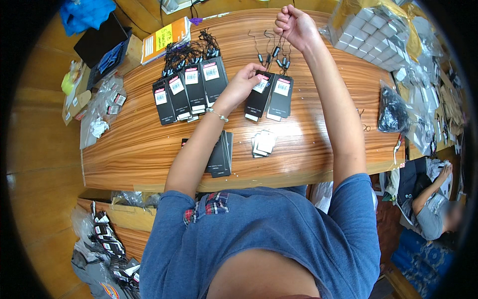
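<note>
My left hand (242, 85) pinches the top of a black hang tag (257, 103) with a white and red barcode label. A black cord with a small plastic seal (275, 51) runs up from that tag toward my right hand (298, 30). The right hand's fingers are curled closed at the upper end of this cord, near the table's far edge. Just right of the held tag lies another stack of labelled tags (280, 99), its cords spread out beyond it. Farther left, several rows of strung tags (187, 89) lie fanned out, their cords bunched behind them.
On the wooden table (129, 129), nearer me, are white cards (264, 143) and loose black tags (219, 158). A notebook (166, 41) lies far left. Small white boxes (368, 37) and a bag of black cords (392, 109) stand right. Another person (432, 212) is at lower right.
</note>
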`<state>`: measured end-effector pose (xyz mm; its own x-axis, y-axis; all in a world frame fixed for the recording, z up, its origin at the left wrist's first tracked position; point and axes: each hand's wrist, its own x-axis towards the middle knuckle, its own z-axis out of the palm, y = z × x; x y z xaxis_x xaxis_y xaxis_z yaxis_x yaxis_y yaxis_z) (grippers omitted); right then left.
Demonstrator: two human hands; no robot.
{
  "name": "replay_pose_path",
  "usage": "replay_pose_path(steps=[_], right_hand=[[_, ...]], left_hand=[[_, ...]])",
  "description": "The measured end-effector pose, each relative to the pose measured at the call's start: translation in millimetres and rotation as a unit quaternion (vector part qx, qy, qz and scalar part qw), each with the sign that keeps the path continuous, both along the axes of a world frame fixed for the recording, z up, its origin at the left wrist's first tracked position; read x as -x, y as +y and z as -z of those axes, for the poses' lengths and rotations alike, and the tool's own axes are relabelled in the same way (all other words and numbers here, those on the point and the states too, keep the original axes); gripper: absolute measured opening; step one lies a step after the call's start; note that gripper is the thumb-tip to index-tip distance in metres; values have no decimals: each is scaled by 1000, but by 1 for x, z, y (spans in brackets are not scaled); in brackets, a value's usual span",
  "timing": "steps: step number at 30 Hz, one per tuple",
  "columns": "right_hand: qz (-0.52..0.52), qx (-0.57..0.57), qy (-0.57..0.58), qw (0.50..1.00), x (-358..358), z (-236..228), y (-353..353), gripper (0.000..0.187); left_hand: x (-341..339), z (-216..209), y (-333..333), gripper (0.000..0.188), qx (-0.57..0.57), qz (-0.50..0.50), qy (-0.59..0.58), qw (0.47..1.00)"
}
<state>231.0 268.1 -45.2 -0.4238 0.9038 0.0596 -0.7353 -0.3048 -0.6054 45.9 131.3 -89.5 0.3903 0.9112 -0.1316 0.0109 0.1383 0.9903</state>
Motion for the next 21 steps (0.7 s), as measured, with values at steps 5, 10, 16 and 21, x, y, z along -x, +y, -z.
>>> replay_pose_path(steps=[5,10,16,21], right_hand=[[31,1,-78,996,2,-14,11,28],[35,-1,-174,984,4,-11,28,28],[137,-54,-432,890,21,-22,13,28],[103,-81,-573,809,21,-14,20,24]], left_hand=[[-2,9,5,22,-102,-58,149,982],[-6,7,7,22,-163,-71,238,955],[-8,0,4,23,-256,-68,351,898],[-9,-4,1,29,-261,-73,368,889]])
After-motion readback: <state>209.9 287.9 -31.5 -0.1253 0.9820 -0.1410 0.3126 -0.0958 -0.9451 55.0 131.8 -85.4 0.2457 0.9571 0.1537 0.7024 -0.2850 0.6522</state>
